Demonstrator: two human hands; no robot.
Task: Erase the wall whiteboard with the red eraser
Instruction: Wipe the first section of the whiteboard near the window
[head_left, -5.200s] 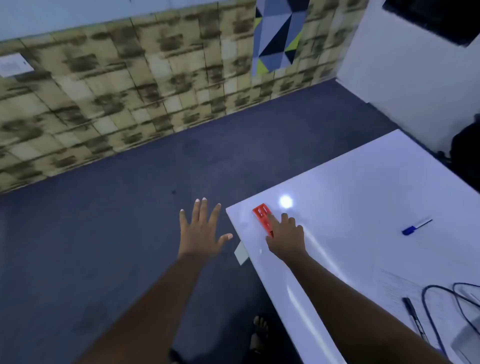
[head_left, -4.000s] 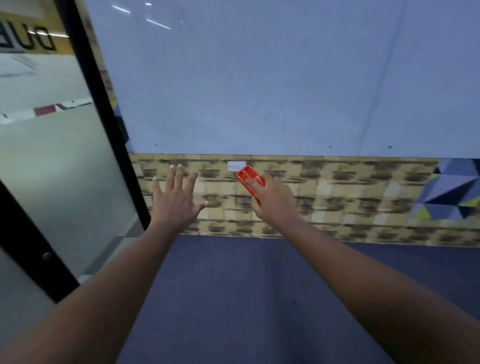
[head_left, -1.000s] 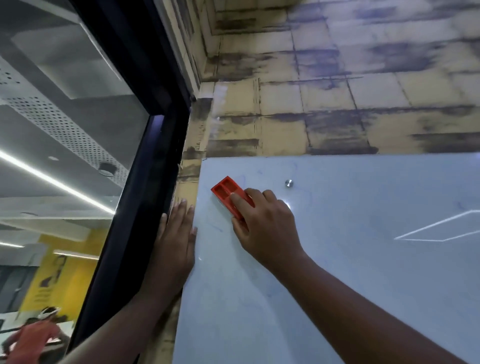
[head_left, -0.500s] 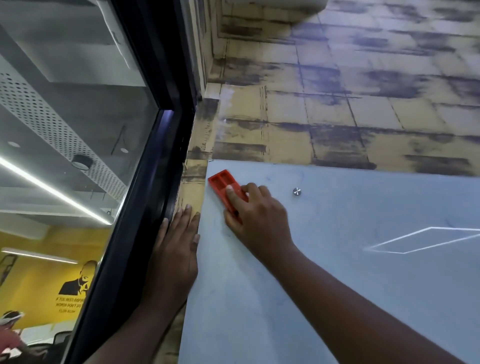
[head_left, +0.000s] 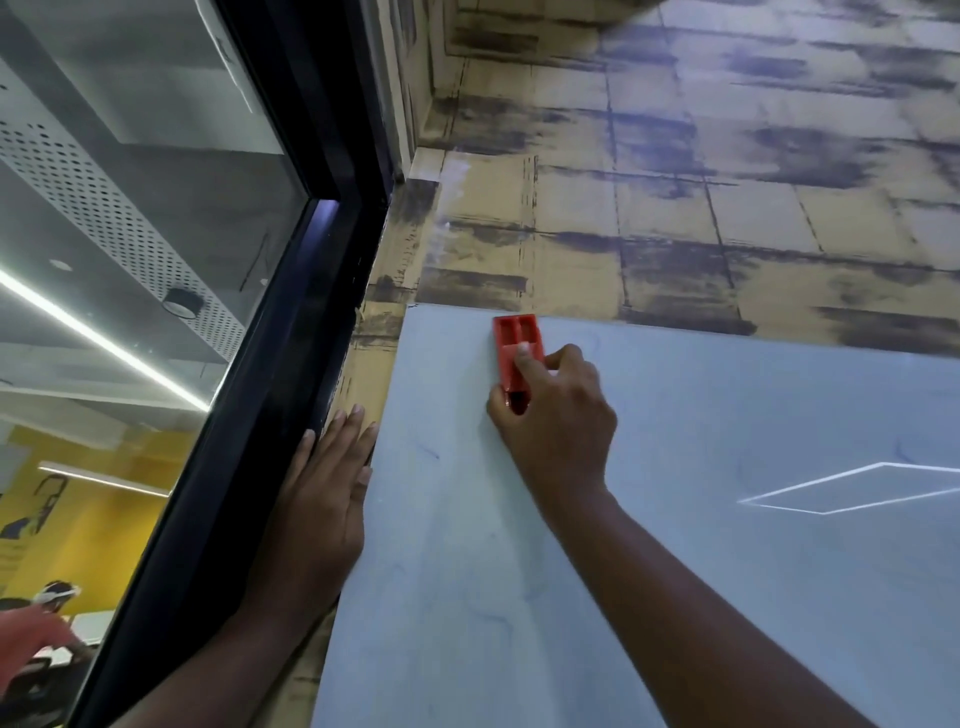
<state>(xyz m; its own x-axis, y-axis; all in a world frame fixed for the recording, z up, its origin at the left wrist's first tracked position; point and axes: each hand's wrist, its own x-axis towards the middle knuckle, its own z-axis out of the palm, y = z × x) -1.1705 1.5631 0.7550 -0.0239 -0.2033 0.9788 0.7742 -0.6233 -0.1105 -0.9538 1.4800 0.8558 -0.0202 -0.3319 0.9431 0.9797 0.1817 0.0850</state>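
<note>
The wall whiteboard fills the lower right of the head view, pale grey with faint blue smears. My right hand grips the red eraser and holds it flat against the board just under its top edge, near the top left corner. The eraser stands upright, its ribbed back facing me, its lower part hidden under my fingers. My left hand rests flat, fingers straight, on the wall strip beside the board's left edge.
A black window frame with glass runs along the left of the board. Yellow-brown patterned wall lies above the board. A ceiling light reflects as a bright outline on the board at the right.
My right hand has slid the eraser to the right along the top edge and turned it from tilted to upright. My left hand stays flat beside the board.
</note>
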